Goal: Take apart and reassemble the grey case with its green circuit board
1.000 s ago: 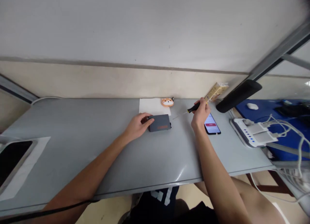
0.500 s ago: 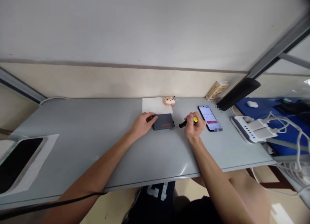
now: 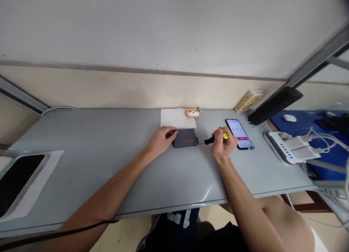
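Observation:
A small dark grey box (image 3: 185, 138) with a reddish label lies flat on the grey table. My left hand (image 3: 163, 140) grips its left edge between thumb and fingers. In my right hand (image 3: 223, 142) is a screwdriver (image 3: 209, 139) with a black and yellow handle. Its thin shaft points left, and the tip is at the right side of the box, near the front corner; whether it touches is too small to tell. Behind the box lies a white sheet (image 3: 174, 118) with an orange animal-face case (image 3: 192, 113) at its right edge.
A lit phone (image 3: 238, 133) lies right of my right hand. Farther right is a white power strip (image 3: 283, 148) with plugs and cables. A small carton (image 3: 248, 101) and a black cylinder (image 3: 275, 106) stand behind. A dark-screened device (image 3: 20, 179) sits at the left.
The screwdriver's shaft now points more level toward the box's right side. The view has shifted slightly. My left hand still holds the box.

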Tool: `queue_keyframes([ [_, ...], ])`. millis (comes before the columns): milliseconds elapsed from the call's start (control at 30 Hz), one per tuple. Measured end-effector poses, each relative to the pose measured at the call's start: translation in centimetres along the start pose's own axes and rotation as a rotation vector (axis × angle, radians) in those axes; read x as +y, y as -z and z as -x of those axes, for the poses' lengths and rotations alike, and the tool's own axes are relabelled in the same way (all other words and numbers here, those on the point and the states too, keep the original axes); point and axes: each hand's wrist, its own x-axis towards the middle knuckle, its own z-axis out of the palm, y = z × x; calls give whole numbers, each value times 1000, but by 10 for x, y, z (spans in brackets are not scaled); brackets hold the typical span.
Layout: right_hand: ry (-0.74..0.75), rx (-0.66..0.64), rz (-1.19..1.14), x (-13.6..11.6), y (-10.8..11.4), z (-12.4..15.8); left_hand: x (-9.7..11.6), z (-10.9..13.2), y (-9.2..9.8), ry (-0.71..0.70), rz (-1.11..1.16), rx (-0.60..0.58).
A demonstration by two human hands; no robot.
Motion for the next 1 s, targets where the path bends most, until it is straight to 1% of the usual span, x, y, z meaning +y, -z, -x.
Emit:
queue_keyframes([
  [100, -5, 1, -12, 2, -1, 0, 3, 1, 1, -18, -14, 1],
  [167, 0, 13, -5, 3, -2, 1, 6, 2, 2, -54, -16, 13],
  [333, 2, -4, -9, 3, -2, 1, 13, 3, 3, -182, -15, 93],
  [500, 7, -7, 19, 2, -1, 1, 12, 3, 2, -240, -12, 132],
  [600, 7, -17, 9, 1, -1, 1, 12, 4, 2, -273, -10, 128],
  [733, 10, 7, 25, -1, -2, 0, 12, 5, 3, -326, -18, 97],
  [867, 52, 11, -10, 0, -2, 0, 10, 5, 1, -391, -46, 65],
  [1000, 96, 14, 30, 5, -1, 0, 5, 5, -2, -423, -55, 58],
])
